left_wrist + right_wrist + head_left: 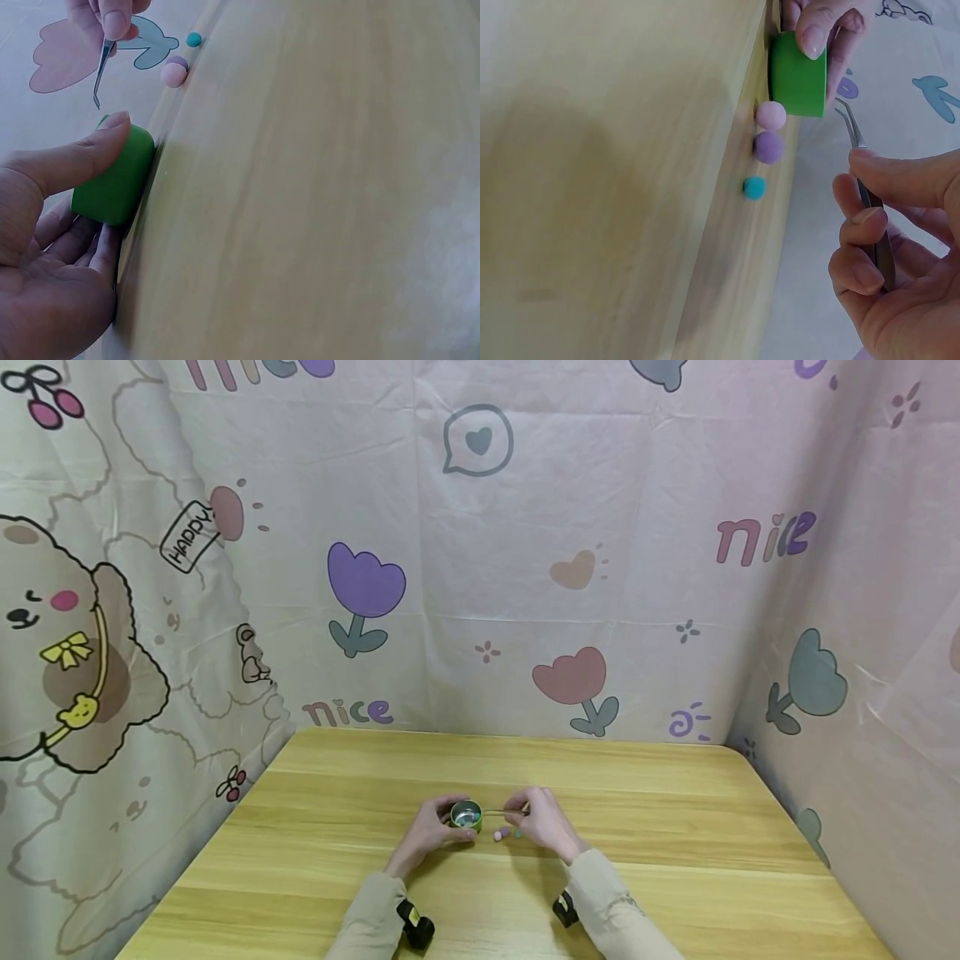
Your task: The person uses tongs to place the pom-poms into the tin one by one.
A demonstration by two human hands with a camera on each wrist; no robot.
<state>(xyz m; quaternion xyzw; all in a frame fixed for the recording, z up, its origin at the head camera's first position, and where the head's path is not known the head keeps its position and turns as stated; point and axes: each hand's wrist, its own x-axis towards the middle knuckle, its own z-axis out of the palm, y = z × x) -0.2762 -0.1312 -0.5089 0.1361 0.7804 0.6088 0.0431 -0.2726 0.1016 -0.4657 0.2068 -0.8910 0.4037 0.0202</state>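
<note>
A small green tin [477, 827] with a shiny metal inside stands on the table, a few small bits, some bluish, showing in it. My left hand [432, 829] grips its side, thumb at the front and fingers behind. In the right wrist view, my right hand [900, 225] holds dark tweezers [871, 202] between thumb and curled fingers. Their bent tips are slightly apart with nothing between them, close beside the tin's top. Below the tweezers lie a pink ball [771, 115], a purple ball [768, 148] and a smaller teal ball [754, 187] in a row on the table.
The wooden table [300, 893] has light yellow grain and rounded far corners. Patterned cloth [465, 568] hangs behind it and on both sides, near the table's edges. Black wrist straps [417, 928] sit over the beige sleeves [622, 910].
</note>
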